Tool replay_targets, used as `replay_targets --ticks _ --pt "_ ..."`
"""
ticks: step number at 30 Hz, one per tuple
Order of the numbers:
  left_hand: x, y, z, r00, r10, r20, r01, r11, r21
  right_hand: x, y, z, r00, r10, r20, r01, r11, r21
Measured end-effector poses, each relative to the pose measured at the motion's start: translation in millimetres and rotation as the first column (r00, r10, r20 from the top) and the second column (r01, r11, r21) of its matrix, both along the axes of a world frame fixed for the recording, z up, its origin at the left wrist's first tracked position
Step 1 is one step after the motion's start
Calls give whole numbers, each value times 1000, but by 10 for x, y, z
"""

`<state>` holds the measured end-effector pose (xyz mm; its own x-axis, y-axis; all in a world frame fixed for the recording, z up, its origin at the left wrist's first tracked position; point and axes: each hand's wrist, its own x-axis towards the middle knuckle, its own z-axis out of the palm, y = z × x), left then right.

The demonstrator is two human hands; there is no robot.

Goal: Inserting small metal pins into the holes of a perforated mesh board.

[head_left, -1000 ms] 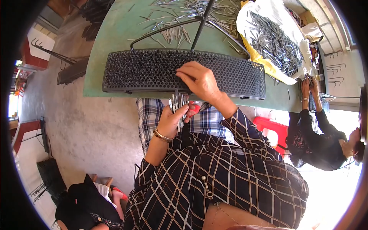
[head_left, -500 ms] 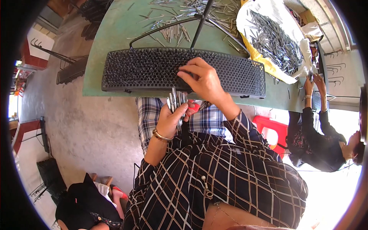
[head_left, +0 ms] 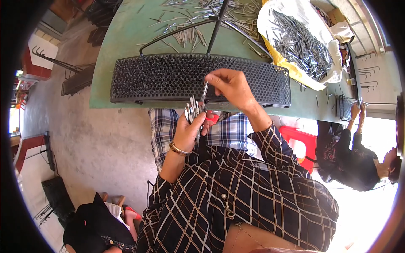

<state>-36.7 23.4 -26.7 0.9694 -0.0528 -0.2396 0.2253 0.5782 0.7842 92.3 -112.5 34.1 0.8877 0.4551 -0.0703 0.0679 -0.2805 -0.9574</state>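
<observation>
My left hand [head_left: 188, 131] is closed around a bundle of slim silver metal pieces [head_left: 192, 110], their ends pointing up just off the table's front edge. Something red [head_left: 214, 119] shows beside its fingers. Between thumb and fingertips my right hand [head_left: 231, 89] pinches one slim metal piece [head_left: 204, 92], held upright above the bundle. Behind both hands stands a long black perforated rack [head_left: 270, 84]. Many dark thin tips stick up from the rack's left and middle holes, while holes at its right show bare.
Loose metal pieces [head_left: 192, 37] lie scattered on the green table [head_left: 120, 36], behind the rack's black metal frame. A white and yellow sack [head_left: 270, 25] holds a large heap more. At right a co-worker [head_left: 350, 156] handles pieces; another person [head_left: 95, 223] sits lower left. A red stool [head_left: 301, 139] stands nearby.
My right hand has come away from the rack's surface, and a metal piece now shows upright in its fingers. My left hand stays nearly still. The co-worker's hands at right have moved nearer.
</observation>
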Motion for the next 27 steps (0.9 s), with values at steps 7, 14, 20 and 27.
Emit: replay_targets --ticks 7,14,20,27 --pt "-6 -42 35 997 25 -74 -25 1000 -7 73 130 -85 962 -78 261 82 997 -4" --pt "-11 -27 13 996 30 -81 -32 999 -16 -11 186 -200 935 -48 352 44 999 17" --pt "0 -38 4 998 9 -63 -11 999 -35 -146 258 -265 936 -246 253 223 968 115" --pt "-19 -28 -9 998 20 -61 -22 999 -43 -104 186 -323 845 -191 499 182 981 68"
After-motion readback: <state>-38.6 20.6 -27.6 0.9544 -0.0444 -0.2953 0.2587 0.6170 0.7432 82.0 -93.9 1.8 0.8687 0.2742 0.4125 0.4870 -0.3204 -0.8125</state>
